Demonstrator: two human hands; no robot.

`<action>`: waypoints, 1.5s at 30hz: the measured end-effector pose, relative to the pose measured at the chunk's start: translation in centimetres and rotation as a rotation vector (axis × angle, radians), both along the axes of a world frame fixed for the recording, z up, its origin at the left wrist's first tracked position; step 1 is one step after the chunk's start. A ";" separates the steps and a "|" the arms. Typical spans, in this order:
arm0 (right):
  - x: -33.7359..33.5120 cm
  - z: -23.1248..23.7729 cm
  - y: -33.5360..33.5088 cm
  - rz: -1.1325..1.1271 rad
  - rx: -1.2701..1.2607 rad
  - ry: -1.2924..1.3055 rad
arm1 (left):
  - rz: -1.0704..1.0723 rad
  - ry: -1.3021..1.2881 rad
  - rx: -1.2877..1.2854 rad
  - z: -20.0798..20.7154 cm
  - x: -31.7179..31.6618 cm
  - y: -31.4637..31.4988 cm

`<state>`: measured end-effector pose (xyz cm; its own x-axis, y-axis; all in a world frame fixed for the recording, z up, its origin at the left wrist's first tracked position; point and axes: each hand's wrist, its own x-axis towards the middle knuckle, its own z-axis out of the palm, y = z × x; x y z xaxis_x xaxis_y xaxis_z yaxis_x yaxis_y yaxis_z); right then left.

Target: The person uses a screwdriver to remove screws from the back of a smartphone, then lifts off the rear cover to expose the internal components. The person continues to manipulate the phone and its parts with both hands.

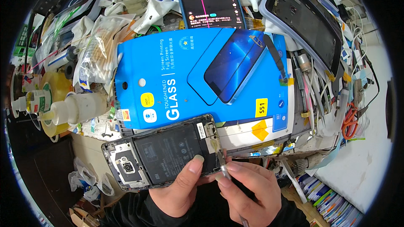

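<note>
Phone (162, 153): opened smartphone with the back cover off, black battery and camera module exposed; it is held low in the view, over the near edge of the desk (370, 164), tilted with the camera end to the left
Left hand (181, 189): supports the phone from below, thumb laid flat on the battery near its right end, fingers curled under the frame and clamping it
Right hand (252, 193): fingers pinched together on a slim metal tool (222, 164), held like a pen
Tool tip: set at the phone's right end, beside the small board and the white label strip; exact contact point too small to tell
Surroundings: blue screen-protector package (202, 73) lies just beyond the phone; a second phone with a lit screen (209, 0) lies behind it; squeeze bottles (75, 107) stand to the left; a bag of cotton swabs (99, 54) rests beside the package; loose cables (351, 122) lie to the right
Technique, judged: keep the thumb steady on the battery so the frame does not rock; work the tip at a shallow angle with light pressure; keep the tip off the battery cell
</note>
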<state>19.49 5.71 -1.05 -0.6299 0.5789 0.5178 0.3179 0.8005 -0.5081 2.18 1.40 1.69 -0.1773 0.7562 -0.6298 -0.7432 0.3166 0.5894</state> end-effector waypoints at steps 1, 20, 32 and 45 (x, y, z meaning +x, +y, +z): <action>0.0 0.2 -0.2 -0.003 -0.002 -0.001 | -0.009 0.037 -0.038 0.1 0.0 0.1; -1.0 0.8 0.0 -0.057 -0.037 0.044 | -0.004 0.005 -0.028 -0.2 -0.1 -0.3; -0.9 1.1 0.2 -0.059 -0.065 0.032 | -0.020 0.081 -0.081 0.0 0.1 -0.2; -1.9 1.1 0.3 -0.146 -0.063 0.016 | 0.136 0.054 0.049 -0.2 0.4 -0.1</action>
<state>17.58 6.05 0.04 -0.5286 0.6956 0.4866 0.4205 0.7125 -0.5617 2.63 1.35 1.50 -0.3132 0.7526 -0.5792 -0.7441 0.1845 0.6421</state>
